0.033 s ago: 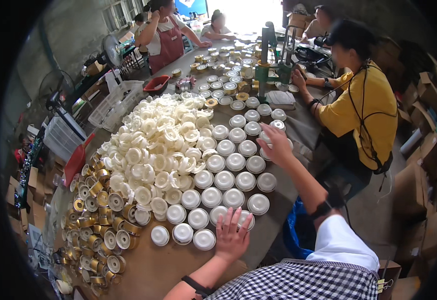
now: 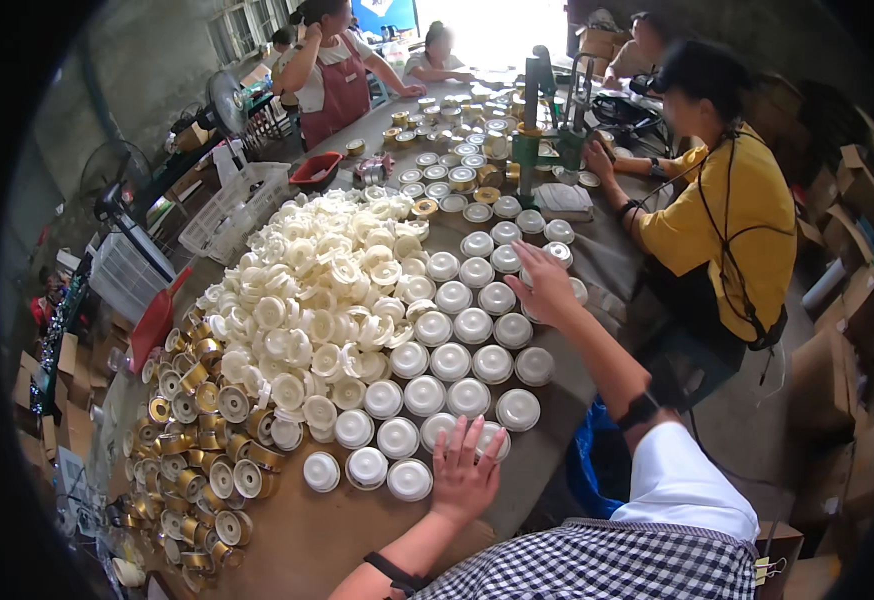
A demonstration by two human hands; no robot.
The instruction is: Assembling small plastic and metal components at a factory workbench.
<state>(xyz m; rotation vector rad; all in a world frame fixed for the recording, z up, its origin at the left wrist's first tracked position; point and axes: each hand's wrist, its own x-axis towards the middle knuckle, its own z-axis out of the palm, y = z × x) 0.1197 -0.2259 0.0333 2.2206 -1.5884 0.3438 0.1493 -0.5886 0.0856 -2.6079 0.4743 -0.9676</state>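
Round white plastic caps (image 2: 450,362) stand side by side in uneven rows down the middle of the table. My left hand (image 2: 465,478) lies at the near end of these rows, fingers spread, its fingertips over the nearest caps. Farther up the right edge of the rows is my right hand (image 2: 545,285), fingers stretched out and apart over more caps, partly hiding them. Neither hand grips anything. Left of the rows rises a heap of loose cream-white plastic lids (image 2: 307,290). Gold-sided round tins (image 2: 219,478) are piled at the near left.
A green hand press (image 2: 529,150) stands farther up the table beside a folded cloth (image 2: 564,201). A person in yellow (image 2: 722,215) sits on the right; others are at the far end. A red scoop (image 2: 154,325) and a white basket (image 2: 232,212) are on the left.
My right hand has shifted slightly left over the caps. My left hand stays where it was.
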